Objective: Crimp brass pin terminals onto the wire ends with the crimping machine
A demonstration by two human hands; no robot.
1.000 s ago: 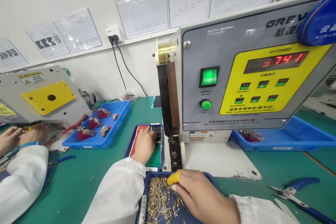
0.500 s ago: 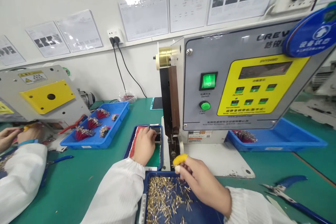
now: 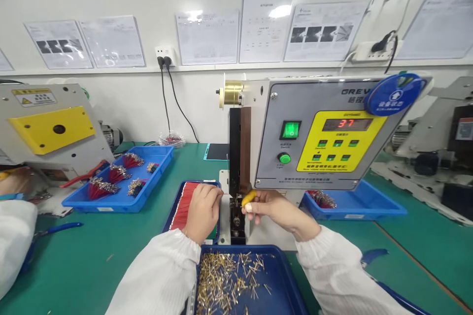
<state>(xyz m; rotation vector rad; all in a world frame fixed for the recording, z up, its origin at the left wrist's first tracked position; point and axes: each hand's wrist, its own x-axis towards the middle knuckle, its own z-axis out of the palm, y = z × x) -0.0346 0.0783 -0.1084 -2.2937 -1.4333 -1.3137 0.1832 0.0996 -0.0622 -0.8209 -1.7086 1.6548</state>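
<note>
My left hand (image 3: 203, 209) is closed in a pinch above the small blue tray of red wires (image 3: 185, 202), and a thin red wire (image 3: 227, 194) runs from its fingertips to the machine's working head (image 3: 236, 214). My right hand (image 3: 273, 209), with a yellow finger cot (image 3: 249, 198), pinches a tiny gold-coloured metal piece at the right side of that head; the fingers mostly hide it. Below both hands lies a dark blue tray (image 3: 288, 280) with many loose gold-coloured metal pins (image 3: 221, 280). The grey machine (image 3: 273, 133) shows a red 37 on its display.
Blue bins with bundled wires stand to the left (image 3: 107, 203) and behind the machine to the right (image 3: 369, 209). Blue-handled pliers (image 3: 391, 295) lie at lower right. At far left, a co-worker's sleeve (image 3: 15, 241) shows beside another machine (image 3: 55, 123).
My right hand has risen from the tray's edge to the machine's head. My left hand has moved from the wire tray's interior toward the head. The display now lights up; the view has shifted.
</note>
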